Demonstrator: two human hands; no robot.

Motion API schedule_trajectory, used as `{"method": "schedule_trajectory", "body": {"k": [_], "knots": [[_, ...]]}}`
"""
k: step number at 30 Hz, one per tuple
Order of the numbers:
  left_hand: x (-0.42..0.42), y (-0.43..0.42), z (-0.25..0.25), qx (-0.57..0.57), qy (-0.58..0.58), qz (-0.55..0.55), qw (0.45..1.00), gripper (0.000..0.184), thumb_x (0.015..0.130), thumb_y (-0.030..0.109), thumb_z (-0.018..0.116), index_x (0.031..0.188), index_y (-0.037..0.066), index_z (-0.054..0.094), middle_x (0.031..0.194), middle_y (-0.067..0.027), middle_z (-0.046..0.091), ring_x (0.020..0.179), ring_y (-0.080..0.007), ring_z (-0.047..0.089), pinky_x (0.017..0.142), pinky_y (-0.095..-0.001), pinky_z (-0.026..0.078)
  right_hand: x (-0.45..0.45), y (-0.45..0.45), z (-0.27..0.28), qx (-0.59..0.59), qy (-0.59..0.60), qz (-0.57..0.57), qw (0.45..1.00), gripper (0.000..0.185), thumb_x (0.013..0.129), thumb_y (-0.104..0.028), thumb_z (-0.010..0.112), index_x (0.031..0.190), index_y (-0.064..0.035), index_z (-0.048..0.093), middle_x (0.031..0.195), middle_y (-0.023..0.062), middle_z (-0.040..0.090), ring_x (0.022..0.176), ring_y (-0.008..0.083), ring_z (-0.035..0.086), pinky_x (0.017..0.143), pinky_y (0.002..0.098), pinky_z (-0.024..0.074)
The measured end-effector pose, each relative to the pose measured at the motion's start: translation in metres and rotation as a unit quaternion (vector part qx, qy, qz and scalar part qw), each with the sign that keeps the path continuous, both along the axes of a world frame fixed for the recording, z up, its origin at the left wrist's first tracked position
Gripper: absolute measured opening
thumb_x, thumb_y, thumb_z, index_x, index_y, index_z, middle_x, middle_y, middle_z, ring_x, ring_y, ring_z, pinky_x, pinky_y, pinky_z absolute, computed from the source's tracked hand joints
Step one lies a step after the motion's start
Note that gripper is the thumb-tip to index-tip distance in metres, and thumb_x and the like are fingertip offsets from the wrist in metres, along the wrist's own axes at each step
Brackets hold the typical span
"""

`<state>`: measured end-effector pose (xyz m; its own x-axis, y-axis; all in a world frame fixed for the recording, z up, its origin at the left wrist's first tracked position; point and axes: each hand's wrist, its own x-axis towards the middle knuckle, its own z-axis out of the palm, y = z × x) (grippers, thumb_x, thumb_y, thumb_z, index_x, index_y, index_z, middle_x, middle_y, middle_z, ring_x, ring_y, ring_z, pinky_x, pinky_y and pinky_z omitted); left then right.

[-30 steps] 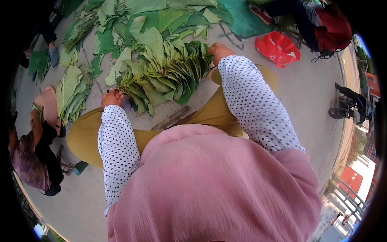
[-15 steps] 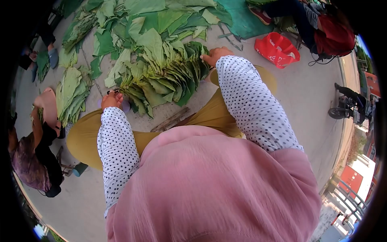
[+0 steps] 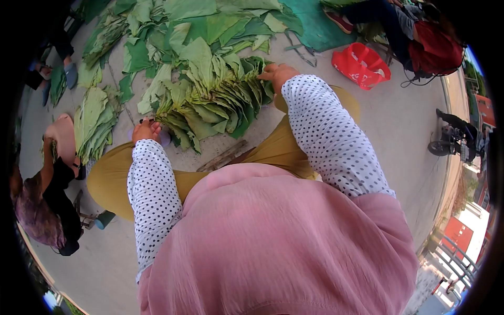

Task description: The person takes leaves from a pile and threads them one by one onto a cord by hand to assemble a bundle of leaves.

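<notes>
A thick row of large green leaves point(image 3: 215, 102), packed face to face like a strung bundle, stretches between my two hands above the concrete. At its left end my left hand point(image 3: 146, 130) is closed, its fingers pinched around a small dark end that I cannot make out. My right hand point(image 3: 279, 76) grips the right end of the row, its fingers bent over the outermost leaves. Whatever runs through the middle of the row is hidden by the leaves.
Loose leaves point(image 3: 210, 23) cover a green sheet point(image 3: 320, 26) ahead. Another leaf pile point(image 3: 94, 123) lies left. A red bag point(image 3: 361, 65) stands at right. Seated people are at left point(image 3: 39, 210) and upper right point(image 3: 433, 47). A motorcycle point(image 3: 454, 142) stands farther right.
My right hand has shifted slightly left, its fingers reaching further over the end leaves. My left hand stays in about the same place.
</notes>
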<state>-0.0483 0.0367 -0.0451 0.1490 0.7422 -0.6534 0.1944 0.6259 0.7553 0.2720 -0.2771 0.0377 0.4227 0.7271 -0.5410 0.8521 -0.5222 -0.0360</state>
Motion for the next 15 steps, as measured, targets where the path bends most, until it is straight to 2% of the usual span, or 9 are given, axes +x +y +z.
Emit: {"method": "schedule_trajectory", "body": {"k": [1,3,4,6,10,13,15], "knots": [[0.0,0.0,0.0,-0.002,0.001,0.002,1.0,0.025,0.09,0.012,0.059,0.107,0.003,0.044,0.088,-0.0155,0.063,0.067,-0.0237,0.065,0.052,-0.0335,0.055,-0.001,0.0,0.001,0.0,0.0,0.0,1.0,0.058,0.077,-0.006,0.063,0.13,-0.0266,0.052,0.138,0.0028,0.044,0.124,0.0266,0.044,0.104,0.037,0.0388],[0.0,0.001,-0.002,-0.004,0.003,0.004,1.0,0.025,0.09,0.012,0.059,0.107,0.003,0.044,0.088,-0.0155,0.063,0.067,-0.0239,0.065,0.053,-0.0337,0.055,-0.006,0.002,0.003,0.011,-0.024,0.008,1.0,0.042,0.086,-0.017,0.056,0.127,-0.0245,0.056,0.133,0.0025,0.048,0.123,0.0234,0.044,0.1,0.0382,0.0378],[0.0,0.001,-0.003,-0.006,-0.002,0.004,1.0,0.025,0.09,0.012,0.059,0.107,0.003,0.043,0.088,-0.0154,0.063,0.067,-0.0242,0.065,0.053,-0.0342,0.054,-0.007,0.003,0.007,0.011,-0.024,0.009,1.0,0.042,0.086,-0.017,0.056,0.127,-0.0245,0.056,0.133,0.0025,0.048,0.123,0.0234,0.044,0.1,0.0382,0.0378],[-0.001,0.001,-0.002,-0.008,-0.007,0.005,1.0,0.025,0.09,0.012,0.059,0.107,0.004,0.043,0.087,-0.0153,0.063,0.066,-0.0244,0.065,0.053,-0.0347,0.054,-0.007,0.006,0.013,-0.006,-0.052,0.008,0.999,0.031,0.087,-0.024,0.057,0.117,-0.0205,0.063,0.123,0.0016,0.053,0.117,0.0218,0.046,0.096,0.0384,0.0382],[0.001,-0.002,0.001,-0.008,-0.002,-0.007,1.0,0.023,0.09,0.012,0.058,0.105,0.004,0.043,0.087,-0.0144,0.062,0.066,-0.0234,0.064,0.053,-0.0335,0.053,-0.007,0.007,0.005,-0.024,-0.101,0.003,0.995,0.027,0.085,-0.023,0.058,0.111,-0.0186,0.065,0.115,0.0005,0.056,0.111,0.0195,0.048,0.092,0.0365,0.0389],[0.004,-0.007,0.007,-0.005,0.001,-0.014,1.0,0.021,0.091,0.012,0.057,0.104,0.004,0.043,0.087,-0.0138,0.062,0.066,-0.0228,0.064,0.053,-0.0319,0.052,-0.003,0.005,-0.005,-0.031,-0.144,0.061,0.987,0.028,0.083,-0.021,0.06,0.111,-0.0195,0.065,0.113,-0.0013,0.058,0.111,0.0174,0.047,0.091,0.0352,0.0381],[0.005,-0.009,0.01,0.0,0.004,-0.008,1.0,0.021,0.091,0.013,0.057,0.104,0.004,0.043,0.087,-0.0135,0.062,0.066,-0.0224,0.064,0.053,-0.031,0.051,-0.001,0.005,-0.009,0.005,-0.139,0.096,0.986,0.025,0.077,-0.017,0.065,0.101,-0.0165,0.066,0.103,-0.0011,0.059,0.108,0.0178,0.048,0.089,0.0341,0.0387]]}}
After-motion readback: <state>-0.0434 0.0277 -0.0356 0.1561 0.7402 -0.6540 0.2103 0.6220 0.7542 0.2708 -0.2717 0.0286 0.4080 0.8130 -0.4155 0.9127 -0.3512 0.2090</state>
